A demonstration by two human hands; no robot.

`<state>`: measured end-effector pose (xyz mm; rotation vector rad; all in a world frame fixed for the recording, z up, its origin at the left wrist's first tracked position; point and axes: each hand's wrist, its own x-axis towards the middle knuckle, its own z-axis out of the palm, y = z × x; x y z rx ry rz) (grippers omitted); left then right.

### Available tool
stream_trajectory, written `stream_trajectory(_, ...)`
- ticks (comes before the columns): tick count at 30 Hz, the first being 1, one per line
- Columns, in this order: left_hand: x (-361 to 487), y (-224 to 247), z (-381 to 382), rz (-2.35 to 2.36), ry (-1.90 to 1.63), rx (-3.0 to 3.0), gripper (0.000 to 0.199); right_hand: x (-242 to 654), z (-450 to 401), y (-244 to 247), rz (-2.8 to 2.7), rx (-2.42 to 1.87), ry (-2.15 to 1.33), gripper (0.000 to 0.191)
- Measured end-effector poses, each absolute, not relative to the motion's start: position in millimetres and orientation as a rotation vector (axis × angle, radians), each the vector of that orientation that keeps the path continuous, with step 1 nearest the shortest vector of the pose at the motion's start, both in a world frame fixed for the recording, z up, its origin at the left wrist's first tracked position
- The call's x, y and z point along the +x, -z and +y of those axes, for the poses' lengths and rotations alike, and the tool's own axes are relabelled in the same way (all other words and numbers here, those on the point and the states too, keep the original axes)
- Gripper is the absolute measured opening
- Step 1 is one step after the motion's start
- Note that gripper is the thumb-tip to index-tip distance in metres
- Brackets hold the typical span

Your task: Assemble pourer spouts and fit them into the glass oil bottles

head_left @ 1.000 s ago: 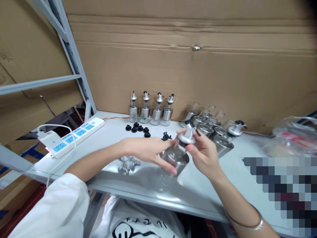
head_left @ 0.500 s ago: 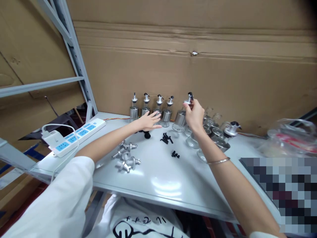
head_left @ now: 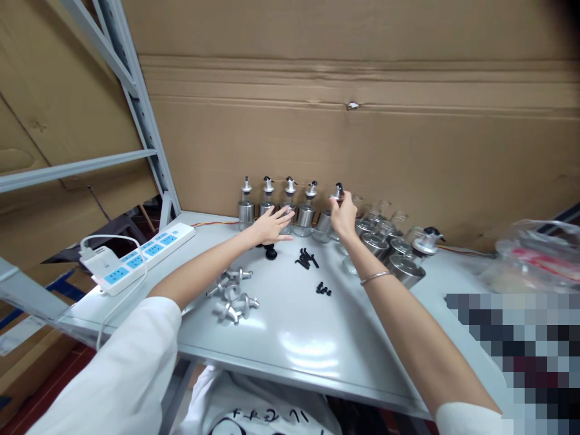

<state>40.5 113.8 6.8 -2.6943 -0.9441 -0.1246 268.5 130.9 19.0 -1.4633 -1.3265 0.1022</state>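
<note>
My right hand [head_left: 343,212] is closed round the neck of a glass bottle with a steel sleeve [head_left: 323,226], just under its silver and black spout top [head_left: 338,191]. That bottle stands upright at the right end of a row of capped bottles [head_left: 306,216] along the cardboard. My left hand [head_left: 270,227] has its fingers spread and holds nothing; it hovers in front of the row. Below it lie round black parts [head_left: 270,252]. Silver spout pieces [head_left: 232,293] lie in a pile nearer me, and black sticks [head_left: 307,258] and small black caps [head_left: 323,289] lie mid-table.
Several uncapped bottles [head_left: 374,241] stand right of the row, beside one topped bottle [head_left: 408,267]. A white power strip [head_left: 149,257] with a cable lies on the left of the table [head_left: 290,326]. Plastic bags [head_left: 534,260] sit at the right, near a pixelated area. Cardboard [head_left: 362,139] rises behind.
My right hand has moved left and slightly down with the bottle, which now stands closer to the row. My left hand stays spread at nearly the same place. The view has shifted slightly.
</note>
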Motion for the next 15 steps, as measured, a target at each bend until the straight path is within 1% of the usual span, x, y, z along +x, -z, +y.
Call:
stream_trajectory(5,41,-6,114,-0.952,0.111,-2.72,0.056,272,135,-21,-1.324,-1.438,-0.145,0.032)
stream_trajectory(9,42,-13,107,-0.983,0.102,-2.753,0.056,272,127,-19,-1.328,-1.422,-0.183,0.042)
stream_trajectory(13,35,-31,93,-1.053,0.144,-2.787,0.057,267,95,-17,-1.353,-1.396,-0.188,0.05)
stream_trajectory(14,32,-36,88,-1.068,0.191,-2.809,0.059,263,82,-18,-1.375,-1.374,-0.177,0.048)
stream_trajectory(15,29,-40,81,-1.073,0.284,-2.859,0.061,259,68,-19,-1.43,-1.324,-0.163,0.039)
